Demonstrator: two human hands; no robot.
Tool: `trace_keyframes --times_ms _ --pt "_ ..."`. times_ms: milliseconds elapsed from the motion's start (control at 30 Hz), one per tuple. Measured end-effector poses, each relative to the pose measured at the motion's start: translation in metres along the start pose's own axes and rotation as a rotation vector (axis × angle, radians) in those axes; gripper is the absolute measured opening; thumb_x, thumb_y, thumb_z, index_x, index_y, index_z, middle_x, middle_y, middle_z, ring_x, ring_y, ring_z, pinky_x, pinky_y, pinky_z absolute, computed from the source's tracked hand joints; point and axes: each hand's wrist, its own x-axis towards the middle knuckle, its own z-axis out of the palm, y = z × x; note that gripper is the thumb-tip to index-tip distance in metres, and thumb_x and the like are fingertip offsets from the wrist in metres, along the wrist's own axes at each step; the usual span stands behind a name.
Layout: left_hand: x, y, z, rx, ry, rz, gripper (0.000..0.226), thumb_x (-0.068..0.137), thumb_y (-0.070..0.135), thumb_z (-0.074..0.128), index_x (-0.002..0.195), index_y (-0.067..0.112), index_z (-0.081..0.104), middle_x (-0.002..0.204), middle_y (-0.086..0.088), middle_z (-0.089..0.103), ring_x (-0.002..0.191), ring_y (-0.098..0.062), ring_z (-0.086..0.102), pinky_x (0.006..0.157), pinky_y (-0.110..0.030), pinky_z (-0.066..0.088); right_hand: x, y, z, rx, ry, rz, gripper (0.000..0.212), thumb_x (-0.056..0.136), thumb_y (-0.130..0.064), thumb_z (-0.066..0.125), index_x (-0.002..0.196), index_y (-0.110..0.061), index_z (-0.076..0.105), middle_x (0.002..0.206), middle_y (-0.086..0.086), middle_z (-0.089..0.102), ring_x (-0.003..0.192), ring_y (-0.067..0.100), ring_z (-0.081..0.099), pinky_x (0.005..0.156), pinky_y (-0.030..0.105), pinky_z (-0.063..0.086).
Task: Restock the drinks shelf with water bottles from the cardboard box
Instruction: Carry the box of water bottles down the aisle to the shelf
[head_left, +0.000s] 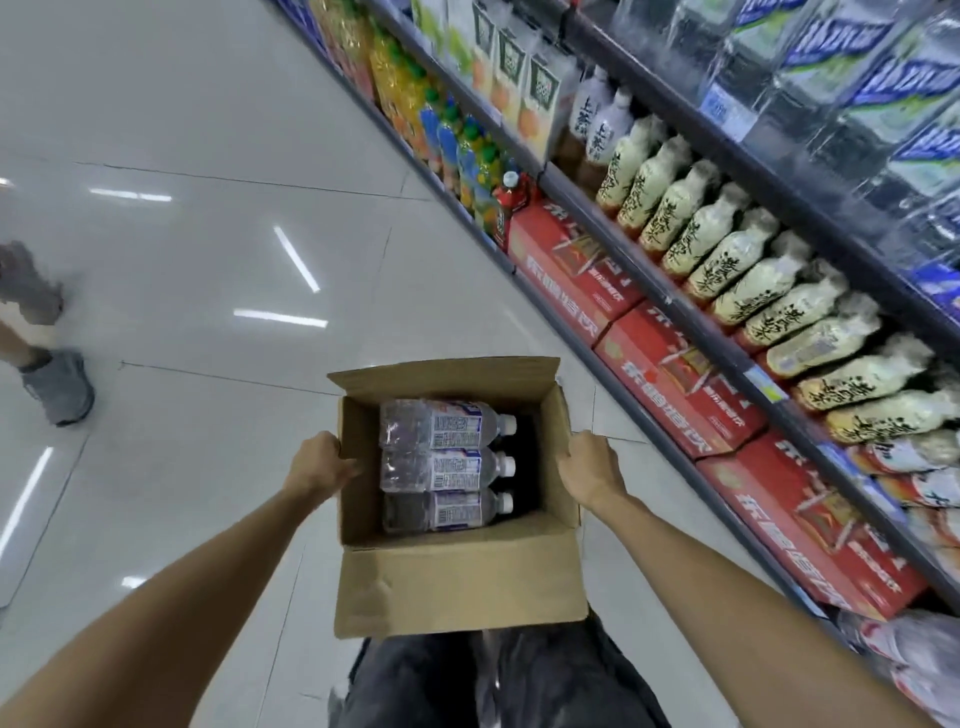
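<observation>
Holding the cardboard box (457, 582) from both sides, the person stands in a shop aisle beside the drinks shelf (675, 306). The left hand (319, 462) has its grip closed over the left wall of the box, fingers curled over the rim. The right hand (589, 465) is closed in the same way on the right wall. The box is plain brown, with its top flaps folded open, the near flap hanging toward the person's dark trousers (509, 680).

Inside the box lie three water bottles (441, 467), side by side on their sides, with white caps pointing to the right. They are clear plastic with white labels printed in blue. The right part of the box floor is dark and bare.

Farther right, the bottom shelf carries red cartons (675, 374) in a row. Above them stand pale tea bottles (727, 265) with dark writing. At the far left, another person's grey shoe (60, 387) rests on the white tile floor (208, 260).
</observation>
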Motion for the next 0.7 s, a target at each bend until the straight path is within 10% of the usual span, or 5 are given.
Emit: trace_keyframes --times_ms 300,700 --pt "0.118 0.093 -0.055 0.180 -0.050 0.226 0.010 0.084 0.004 0.061 0.076 -0.003 0.059 0.078 -0.020 0.066 0.073 -0.034 0.065 0.067 -0.042 0.056 0.060 -0.041 -0.024 0.182 0.125 0.243 0.022 0.092 -0.009 0.045 0.071 -0.008 0.040 0.086 0.013 0.051 0.081 0.033 0.053 0.063 0.031 0.035" --pt "0.178 0.217 -0.017 0.515 -0.207 0.532 0.018 0.082 0.013 0.057 0.071 -0.002 0.059 0.074 -0.015 0.064 0.068 -0.033 0.061 0.056 -0.035 0.048 0.062 0.001 0.002 0.441 0.274 0.609 0.023 0.097 -0.018 0.049 0.100 0.000 0.062 0.104 0.018 0.064 0.095 0.034 0.061 0.069 0.032 0.043"
